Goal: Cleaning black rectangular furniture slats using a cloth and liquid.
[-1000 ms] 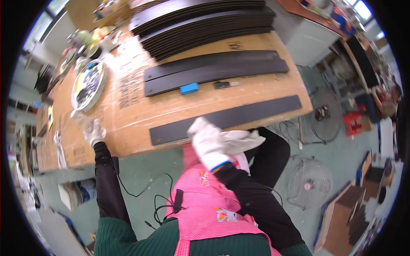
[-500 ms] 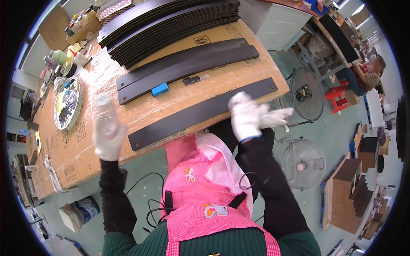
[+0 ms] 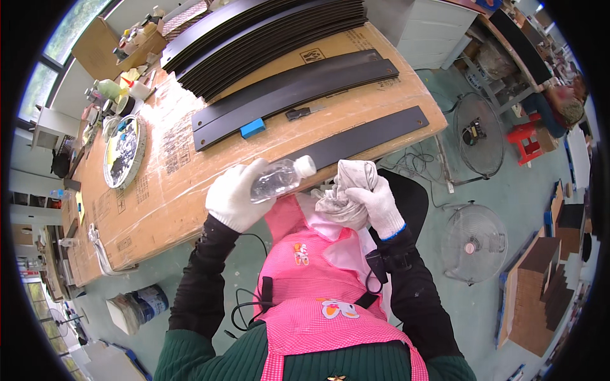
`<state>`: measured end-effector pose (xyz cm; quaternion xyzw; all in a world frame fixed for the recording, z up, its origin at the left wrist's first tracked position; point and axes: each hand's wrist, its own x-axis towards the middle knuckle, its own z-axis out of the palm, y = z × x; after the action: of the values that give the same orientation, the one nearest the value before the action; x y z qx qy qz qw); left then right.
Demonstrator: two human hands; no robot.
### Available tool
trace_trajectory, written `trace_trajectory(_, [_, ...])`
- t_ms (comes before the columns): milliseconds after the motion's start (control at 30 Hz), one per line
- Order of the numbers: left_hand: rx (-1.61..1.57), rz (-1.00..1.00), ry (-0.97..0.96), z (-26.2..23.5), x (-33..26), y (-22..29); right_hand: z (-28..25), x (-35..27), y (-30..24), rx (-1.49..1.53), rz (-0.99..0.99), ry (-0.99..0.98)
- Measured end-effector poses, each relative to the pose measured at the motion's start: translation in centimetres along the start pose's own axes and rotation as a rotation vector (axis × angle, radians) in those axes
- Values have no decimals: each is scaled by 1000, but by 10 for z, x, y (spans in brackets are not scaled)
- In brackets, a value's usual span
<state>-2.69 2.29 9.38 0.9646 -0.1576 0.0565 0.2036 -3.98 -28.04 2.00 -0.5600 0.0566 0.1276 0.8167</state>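
Your left hand is gloved, its fingers closed around the lower part of a clear bottle. The bottle tilts, its white cap pointing away from those fingers, toward your right hand. Your right fingers grip a bunched cloth, which lies near the cap, apart from it. Both forearms rise and lean inward. Beyond your left fingers, a dark board lies on the table.

Bottle and cloth brought close together.
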Motion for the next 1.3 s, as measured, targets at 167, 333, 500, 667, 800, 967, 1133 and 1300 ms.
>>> trace_trajectory(167, [164, 76, -20, 6, 8, 13, 16, -4, 8, 44, -13, 11])
trace_trajectory(333, [188, 165, 20, 14, 14, 17, 23, -1, 23, -120, -150, 73])
trace_trajectory(500, [286, 151, -18, 7, 19, 20, 17, 1, 33, -43, -68, 19])
trace_trajectory(667, [274, 176, -4, 2, 22, 21, 26, -1, 28, 118, -80, 38])
trace_trajectory(800, [303, 191, 8, -4, 23, 20, 31, -3, 26, 284, 25, -35])
trace_trajectory(967, [331, 208, 24, -7, 22, 14, 36, -1, 30, 437, 124, -116])
trace_trajectory(1133, [322, 231, 53, -10, 22, 13, 43, 1, 28, 568, 125, -167])
trace_trajectory(1300, [295, 177, 51, -10, 19, 10, 50, 0, 22, 604, 128, -177])
